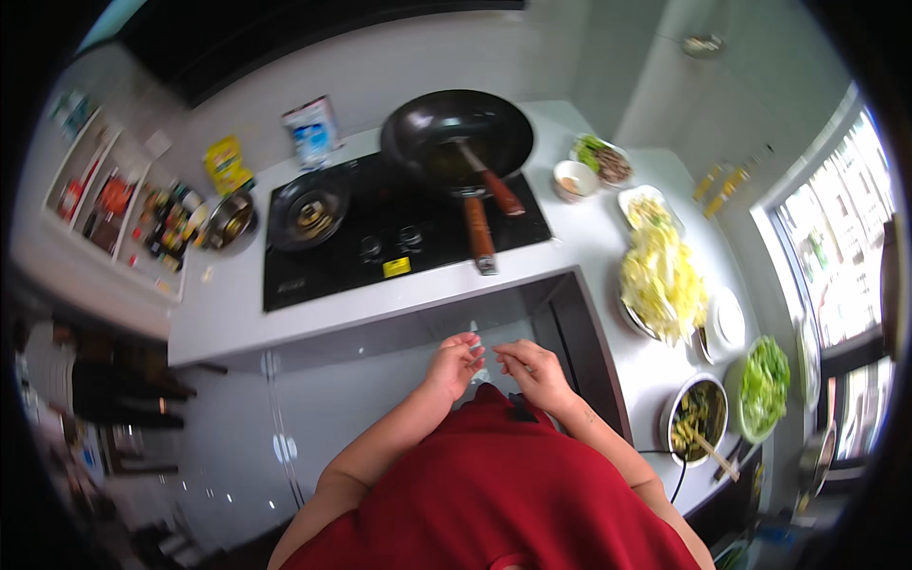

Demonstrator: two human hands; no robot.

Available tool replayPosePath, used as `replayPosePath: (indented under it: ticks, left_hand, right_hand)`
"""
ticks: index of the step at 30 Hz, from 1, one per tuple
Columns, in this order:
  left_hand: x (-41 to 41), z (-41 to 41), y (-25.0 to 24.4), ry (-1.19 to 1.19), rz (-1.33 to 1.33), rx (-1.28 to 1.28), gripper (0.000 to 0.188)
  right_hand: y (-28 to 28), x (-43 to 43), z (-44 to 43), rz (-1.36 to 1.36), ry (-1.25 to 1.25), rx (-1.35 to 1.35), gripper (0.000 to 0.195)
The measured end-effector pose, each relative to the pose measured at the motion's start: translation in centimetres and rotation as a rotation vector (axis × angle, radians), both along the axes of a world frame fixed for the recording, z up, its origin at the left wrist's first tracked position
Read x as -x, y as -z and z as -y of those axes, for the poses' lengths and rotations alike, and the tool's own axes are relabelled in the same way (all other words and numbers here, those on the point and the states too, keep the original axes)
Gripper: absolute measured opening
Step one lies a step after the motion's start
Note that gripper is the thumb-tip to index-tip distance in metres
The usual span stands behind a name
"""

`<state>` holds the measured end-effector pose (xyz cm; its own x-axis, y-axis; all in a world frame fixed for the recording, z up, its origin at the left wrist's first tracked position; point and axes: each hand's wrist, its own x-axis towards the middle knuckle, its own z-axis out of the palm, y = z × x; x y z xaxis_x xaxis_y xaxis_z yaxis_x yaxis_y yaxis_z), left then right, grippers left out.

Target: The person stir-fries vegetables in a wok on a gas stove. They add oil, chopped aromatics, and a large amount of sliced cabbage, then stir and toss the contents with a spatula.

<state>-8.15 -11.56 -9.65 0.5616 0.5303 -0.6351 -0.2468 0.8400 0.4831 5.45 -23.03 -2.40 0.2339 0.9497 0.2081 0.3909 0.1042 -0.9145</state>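
My left hand [456, 365] and my right hand [531, 370] are held close together but apart in front of my red garment [499, 491], below the counter's front edge. Both hands look empty, with fingers loosely bent and spread. Past them, a dark wok [410, 139] rests on the right side of the black cooktop [342, 274]. Its wooden handle [479, 231] points towards me. A utensil with a wooden handle [502, 192] leans in the wok, over its rim. A little liquid seems to lie in the wok's bottom.
Napa cabbage [662, 278] is heaped on the right counter, near a plate of meat and greens [611, 164], a small white bowl [576, 179], a lettuce basin [764, 388] and a bowl with chopsticks [695, 420]. A metal bowl [231, 219] and seasoning bottles [164, 228] are left.
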Motion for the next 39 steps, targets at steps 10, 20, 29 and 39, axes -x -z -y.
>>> replayPosePath:
  ticks: [10,20,29,39]
  left_hand:
    - [-1.4,0.6,0.9,0.280,0.024,0.070,0.036]
    - [-4.4,3.4,1.2,0.450,0.029,0.101,0.035]
    - [-6.5,4.6,1.6,0.418,0.005,0.104,0.036]
    - [-5.6,5.3,2.0,0.232,-0.216,0.072,0.032]
  right_hand:
    - [0.3,0.7,4.4,0.057,0.267,-0.076,0.030]
    - [-1.9,-2.1,10.6,0.011,0.573,-0.129,0.030]
    - [-4.2,-16.5,17.6,-0.055,1.084,-0.267,0.021]
    - [5.5,-41.3,23.9,0.514,1.258,0.797,0.062]
